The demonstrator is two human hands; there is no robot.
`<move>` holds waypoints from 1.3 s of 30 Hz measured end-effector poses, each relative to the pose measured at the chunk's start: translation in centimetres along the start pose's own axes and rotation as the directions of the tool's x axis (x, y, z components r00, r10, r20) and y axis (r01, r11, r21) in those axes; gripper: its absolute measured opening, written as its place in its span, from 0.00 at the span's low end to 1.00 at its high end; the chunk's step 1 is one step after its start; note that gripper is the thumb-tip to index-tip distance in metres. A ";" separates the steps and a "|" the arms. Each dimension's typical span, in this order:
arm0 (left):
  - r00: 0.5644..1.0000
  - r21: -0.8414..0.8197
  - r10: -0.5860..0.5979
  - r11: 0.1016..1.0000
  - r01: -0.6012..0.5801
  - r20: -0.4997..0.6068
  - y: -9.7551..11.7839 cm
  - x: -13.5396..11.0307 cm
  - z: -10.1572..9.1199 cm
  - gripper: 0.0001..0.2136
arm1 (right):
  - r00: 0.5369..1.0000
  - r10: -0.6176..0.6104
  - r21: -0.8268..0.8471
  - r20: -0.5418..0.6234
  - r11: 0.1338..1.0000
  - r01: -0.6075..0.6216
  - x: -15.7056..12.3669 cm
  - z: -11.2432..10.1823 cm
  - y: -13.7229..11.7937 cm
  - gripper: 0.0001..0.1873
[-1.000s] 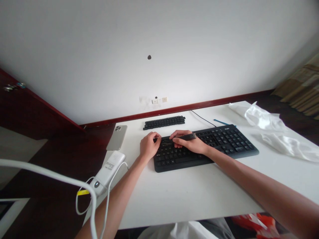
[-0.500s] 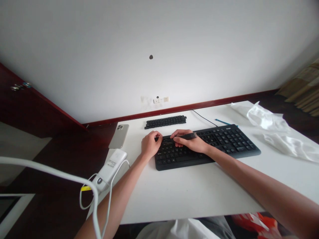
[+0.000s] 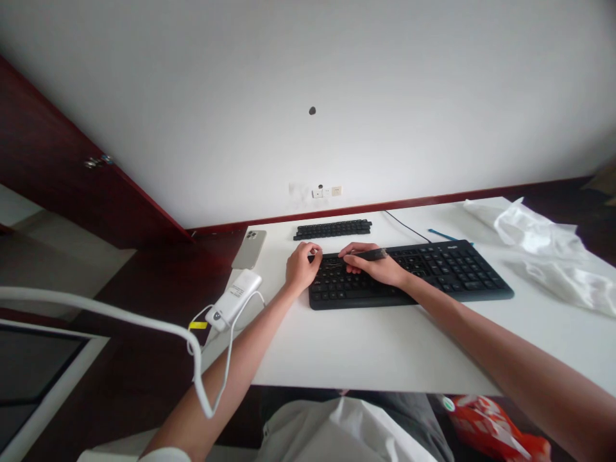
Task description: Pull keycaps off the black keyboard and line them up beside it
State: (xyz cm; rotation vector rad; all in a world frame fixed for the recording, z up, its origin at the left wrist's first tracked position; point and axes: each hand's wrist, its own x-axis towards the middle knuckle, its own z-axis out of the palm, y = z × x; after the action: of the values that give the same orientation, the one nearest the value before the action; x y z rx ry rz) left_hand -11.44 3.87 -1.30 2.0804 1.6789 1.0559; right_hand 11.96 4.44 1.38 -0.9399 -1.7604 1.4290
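Note:
A black keyboard [image 3: 363, 298] lies on the white table, with keycaps off in parts of its upper and middle area. At its upper left corner my left hand [image 3: 302, 266] is closed, thumb and forefinger pinched at the edge. My right hand [image 3: 373, 264] rests over the keyboard's upper left part, closed on a slim black brush [image 3: 373, 255]. The brush's tufted end points right; thin wire-like lines show near its other end, over the keys. Behind the keyboard, black keycaps [image 3: 332, 229] stand packed in rows.
On the left are a phone [image 3: 250, 249] and a white power bank [image 3: 235, 298] with a white cable [image 3: 158, 324] looping in front. A blue stick [image 3: 440, 234] and crumpled white plastic [image 3: 520, 224] lie at the back right. The keyboard's cord [image 3: 407, 226] runs backward.
The camera view has shifted, so the table scene sits farther right and its front edge higher. Both hands keep nearly the same place and hold at the keyboard.

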 end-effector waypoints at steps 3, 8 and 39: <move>0.999 -0.029 -0.010 1.000 0.009 -0.031 0.2 -1.3 -0.3 0.07 | 1.000 -0.003 0.001 -0.027 1.000 0.003 0.0 0.0 -0.3 0.21; 0.998 -0.017 0.050 0.999 -0.050 -0.028 0.6 -4.7 -2.2 0.10 | 0.999 0.003 0.009 -0.052 1.000 -0.002 0.1 0.0 -0.5 0.20; 0.975 0.005 0.010 1.000 -0.011 0.220 1.6 -10.0 -4.2 0.25 | 0.990 -0.141 -0.353 0.009 0.926 0.135 -0.6 2.4 -0.7 0.17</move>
State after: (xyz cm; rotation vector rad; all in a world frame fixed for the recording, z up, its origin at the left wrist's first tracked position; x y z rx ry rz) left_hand -13.73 -6.81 -1.11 2.1240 1.5664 0.7892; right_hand 10.14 2.59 1.64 -0.9810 -2.0694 1.0300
